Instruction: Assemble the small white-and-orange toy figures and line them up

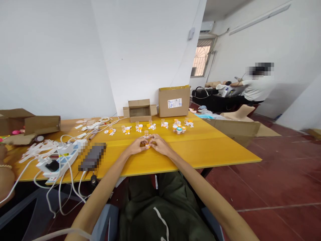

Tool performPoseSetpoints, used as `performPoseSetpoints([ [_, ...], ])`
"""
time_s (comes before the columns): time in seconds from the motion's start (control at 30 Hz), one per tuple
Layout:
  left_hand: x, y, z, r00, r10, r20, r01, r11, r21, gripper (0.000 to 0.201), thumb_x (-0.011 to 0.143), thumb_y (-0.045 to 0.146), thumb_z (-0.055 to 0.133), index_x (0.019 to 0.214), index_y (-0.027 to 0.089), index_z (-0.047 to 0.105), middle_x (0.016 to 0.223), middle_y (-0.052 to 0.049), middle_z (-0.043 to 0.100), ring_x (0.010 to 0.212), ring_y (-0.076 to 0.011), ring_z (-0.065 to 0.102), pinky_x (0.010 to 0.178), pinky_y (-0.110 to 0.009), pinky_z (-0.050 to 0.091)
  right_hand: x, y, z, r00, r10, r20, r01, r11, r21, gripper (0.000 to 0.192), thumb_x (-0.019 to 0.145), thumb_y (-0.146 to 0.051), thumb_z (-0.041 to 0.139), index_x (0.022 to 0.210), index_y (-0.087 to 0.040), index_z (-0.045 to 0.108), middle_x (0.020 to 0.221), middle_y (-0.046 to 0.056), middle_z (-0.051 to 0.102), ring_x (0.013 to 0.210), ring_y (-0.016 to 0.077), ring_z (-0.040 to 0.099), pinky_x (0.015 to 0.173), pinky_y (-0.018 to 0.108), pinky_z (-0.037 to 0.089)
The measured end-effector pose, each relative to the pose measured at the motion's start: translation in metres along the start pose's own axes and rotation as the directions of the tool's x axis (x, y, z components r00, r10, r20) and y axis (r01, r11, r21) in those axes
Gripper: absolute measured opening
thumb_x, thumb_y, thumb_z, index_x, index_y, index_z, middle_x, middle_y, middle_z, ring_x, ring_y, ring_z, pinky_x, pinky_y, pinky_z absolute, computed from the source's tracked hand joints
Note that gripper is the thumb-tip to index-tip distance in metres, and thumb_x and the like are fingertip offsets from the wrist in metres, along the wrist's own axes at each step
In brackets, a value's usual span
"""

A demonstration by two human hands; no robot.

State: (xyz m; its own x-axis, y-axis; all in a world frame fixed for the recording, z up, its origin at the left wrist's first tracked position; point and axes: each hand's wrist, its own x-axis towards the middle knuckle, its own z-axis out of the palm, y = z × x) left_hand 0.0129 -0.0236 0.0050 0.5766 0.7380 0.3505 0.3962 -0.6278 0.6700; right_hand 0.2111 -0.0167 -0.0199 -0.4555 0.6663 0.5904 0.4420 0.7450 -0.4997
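Both of my hands meet above the yellow table (200, 150), fingers curled inward. Between the fingertips of my left hand (137, 146) and my right hand (159, 145) is a small orange-and-white round piece (148, 146); its exact kind is too small to make out, and the fingers partly cover it. Just behind the hands stands a small clear cup (146, 133) with little white pieces around it. Further back, several small groups of orange, white and clear parts lie in a row, among them an orange part (140, 126). Right of them sits a cluster of round-topped pieces (179, 130), one teal.
A power strip (72, 155) with white cables and a dark blurred device (92, 156) lie on the left. An open carton (140, 112) and a taller box (174, 102) stand against the wall. Another person (258, 85) sits far right; another arm (6, 177) shows at the left edge.
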Motion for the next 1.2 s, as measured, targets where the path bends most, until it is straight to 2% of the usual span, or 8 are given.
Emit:
performPoseSetpoints([
  [0.4, -0.0009, -0.0051, -0.0007, 1.0, -0.003, 0.002, 0.003, 1.0, 0.028, 0.024, 0.083, 0.041, 0.069, 0.088, 0.018, 0.068, 0.086, -0.002, 0.064, 0.081, -0.0164, 0.058, 0.08, -0.031, 0.05, -0.0002, -0.0062, -0.0019, 0.999, -0.038, -0.001, 0.038, 0.997, -0.061, 0.016, 0.082, -0.01, 0.065, 0.076, -0.024, 0.071, 0.113, 0.005, 0.066, 0.109, 0.0222, 0.062, 0.093, 0.039, 0.051],
  [0.7, -0.0001, -0.0084, 0.0, 1.0, 0.003, -0.002, -0.003, 1.0, 0.027, 0.023, 0.082, 0.04, 0.069, 0.088, 0.018, 0.068, 0.087, -0.003, 0.064, 0.081, -0.0166, 0.058, 0.081, -0.032, 0.05, -0.0001, -0.0082, -0.0024, 1.0, -0.022, -0.012, 0.021, 0.998, -0.053, 0.015, 0.081, -0.011, 0.066, 0.075, -0.024, 0.072, 0.111, 0.005, 0.067, 0.105, 0.0213, 0.063, 0.092, 0.038, 0.051],
  [1.07, -0.0007, -0.004, -0.0006, 1.0, 0.011, 0.003, -0.011, 1.0, 0.022, 0.027, 0.084, 0.043, 0.067, 0.094, 0.019, 0.07, 0.089, -0.004, 0.063, 0.084, -0.0171, 0.059, 0.084, -0.032, 0.05, 0.0005, -0.0059, -0.0053, 0.988, 0.049, -0.145, -0.057, 0.997, -0.048, 0.015, 0.086, -0.016, 0.059, 0.08, -0.024, 0.069, 0.101, 0.005, 0.067, 0.101, 0.0193, 0.062, 0.09, 0.034, 0.051],
  [1.2, -0.0017, -0.0022, -0.0012, 1.0, 0.007, -0.006, -0.007, 1.0, 0.027, 0.028, 0.084, 0.044, 0.068, 0.097, 0.019, 0.07, 0.091, -0.003, 0.063, 0.083, -0.017, 0.058, 0.082, -0.031, 0.05, 0.0003, -0.0011, -0.0046, 0.986, 0.074, -0.15, -0.084, 0.995, -0.06, 0.015, 0.086, -0.016, 0.059, 0.08, -0.024, 0.07, 0.101, 0.005, 0.067, 0.101, 0.02, 0.062, 0.091, 0.035, 0.051],
])
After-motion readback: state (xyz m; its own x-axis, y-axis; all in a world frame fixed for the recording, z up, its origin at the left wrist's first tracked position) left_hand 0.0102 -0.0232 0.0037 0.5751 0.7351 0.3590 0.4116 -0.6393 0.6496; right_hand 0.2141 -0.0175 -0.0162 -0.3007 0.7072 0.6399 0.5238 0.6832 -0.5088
